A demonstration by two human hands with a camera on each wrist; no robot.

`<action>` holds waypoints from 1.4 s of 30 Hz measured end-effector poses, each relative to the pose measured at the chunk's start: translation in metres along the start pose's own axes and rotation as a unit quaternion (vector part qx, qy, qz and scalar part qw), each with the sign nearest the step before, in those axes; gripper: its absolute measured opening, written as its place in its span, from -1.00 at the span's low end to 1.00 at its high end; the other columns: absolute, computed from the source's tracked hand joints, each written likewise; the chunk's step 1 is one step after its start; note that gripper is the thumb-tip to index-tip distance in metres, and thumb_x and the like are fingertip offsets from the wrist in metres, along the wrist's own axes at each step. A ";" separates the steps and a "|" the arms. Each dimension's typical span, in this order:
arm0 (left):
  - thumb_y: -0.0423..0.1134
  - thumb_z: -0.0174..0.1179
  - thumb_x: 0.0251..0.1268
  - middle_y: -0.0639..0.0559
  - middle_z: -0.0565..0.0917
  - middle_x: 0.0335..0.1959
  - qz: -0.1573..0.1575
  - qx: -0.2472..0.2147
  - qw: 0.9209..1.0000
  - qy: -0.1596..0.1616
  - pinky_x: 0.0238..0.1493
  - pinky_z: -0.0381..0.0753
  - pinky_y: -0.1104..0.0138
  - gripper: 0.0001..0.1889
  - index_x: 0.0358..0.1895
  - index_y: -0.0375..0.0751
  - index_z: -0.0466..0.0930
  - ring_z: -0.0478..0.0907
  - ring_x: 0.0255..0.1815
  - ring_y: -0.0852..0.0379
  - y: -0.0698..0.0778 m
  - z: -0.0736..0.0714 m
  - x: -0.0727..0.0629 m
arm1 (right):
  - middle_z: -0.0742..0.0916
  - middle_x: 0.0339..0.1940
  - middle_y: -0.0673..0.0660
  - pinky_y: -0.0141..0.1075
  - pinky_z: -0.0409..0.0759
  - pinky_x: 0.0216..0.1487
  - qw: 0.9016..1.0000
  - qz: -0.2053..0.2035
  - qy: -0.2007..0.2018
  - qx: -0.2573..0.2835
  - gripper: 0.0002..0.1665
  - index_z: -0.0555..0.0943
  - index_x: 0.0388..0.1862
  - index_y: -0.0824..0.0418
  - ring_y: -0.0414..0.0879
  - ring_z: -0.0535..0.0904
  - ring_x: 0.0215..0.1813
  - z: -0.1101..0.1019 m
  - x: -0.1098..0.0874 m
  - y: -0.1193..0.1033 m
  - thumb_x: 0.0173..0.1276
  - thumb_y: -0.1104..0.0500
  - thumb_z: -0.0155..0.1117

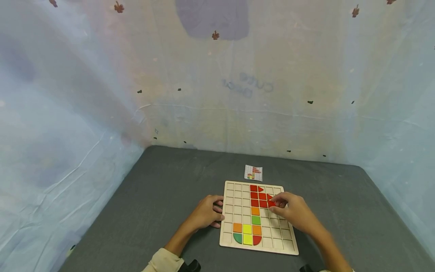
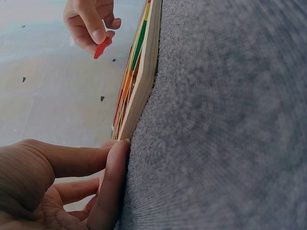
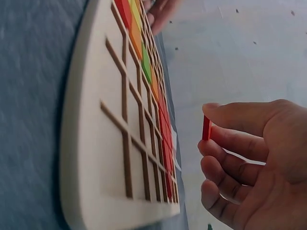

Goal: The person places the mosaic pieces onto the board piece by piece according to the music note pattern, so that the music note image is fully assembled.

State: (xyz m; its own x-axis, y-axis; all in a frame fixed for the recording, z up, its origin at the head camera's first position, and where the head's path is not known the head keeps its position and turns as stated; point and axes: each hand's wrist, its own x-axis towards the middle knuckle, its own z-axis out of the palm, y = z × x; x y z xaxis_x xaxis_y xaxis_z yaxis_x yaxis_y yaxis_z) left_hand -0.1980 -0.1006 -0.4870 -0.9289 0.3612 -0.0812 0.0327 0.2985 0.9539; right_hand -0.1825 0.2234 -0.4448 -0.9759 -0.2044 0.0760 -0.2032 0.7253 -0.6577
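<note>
A light wooden grid board lies on the grey table, bearing several red, orange, green and yellow flat tiles. My right hand is over the board's right half, pinching a small flat red tile between thumb and fingertips. In the right wrist view that tile appears edge-on and off the board, so its outline cannot be told. At the board's left edge, my left hand touches the rim with bent, loose fingers. The left wrist view shows its fingertips against the board's side.
Behind the board lies a small printed card with a coloured grid picture. Printed fabric sheets hang around the back and sides of the table.
</note>
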 end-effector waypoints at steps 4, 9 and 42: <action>-0.59 0.42 0.17 -0.20 0.53 0.12 0.000 0.001 1.000 0.001 -0.43 0.85 0.20 -0.30 0.44 -0.44 0.46 0.62 -0.02 0.00 -0.001 0.000 0.000 | 0.69 -0.32 -0.03 -0.39 0.60 -0.31 1.000 -0.014 -0.011 0.014 -0.73 0.77 -0.09 0.25 -0.17 0.55 -0.26 0.009 0.002 -0.005 0.32 0.15 0.59; -0.58 0.42 0.17 -0.20 0.53 0.12 0.002 0.001 1.000 0.002 -0.43 0.85 0.20 -0.30 0.44 -0.44 0.46 0.62 -0.02 -0.01 -0.001 -0.001 0.000 | 0.72 -0.30 -0.06 -0.40 0.64 -0.29 0.999 -0.036 -0.023 0.018 -0.75 0.78 -0.11 0.21 -0.22 0.57 -0.27 0.018 0.003 -0.011 0.32 0.13 0.60; -0.58 0.42 0.18 -0.18 0.53 0.11 0.000 0.003 1.000 0.000 -0.43 0.85 0.20 -0.31 0.44 -0.41 0.48 0.62 -0.03 0.00 -0.001 0.000 0.002 | 0.68 -0.38 -0.09 -0.41 0.58 -0.32 0.997 -0.043 -0.065 0.006 -0.76 0.79 -0.20 0.17 -0.18 0.53 -0.32 0.049 0.003 -0.037 0.24 0.12 0.65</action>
State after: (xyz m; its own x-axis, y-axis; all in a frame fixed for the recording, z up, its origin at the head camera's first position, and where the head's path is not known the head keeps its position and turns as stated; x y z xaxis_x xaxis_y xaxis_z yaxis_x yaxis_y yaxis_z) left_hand -0.1996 -0.1006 -0.4881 -0.9287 0.3617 -0.0814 0.0351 0.3044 0.9519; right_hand -0.1741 0.1635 -0.4573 -0.9362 -0.3497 0.0344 -0.2834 0.6936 -0.6623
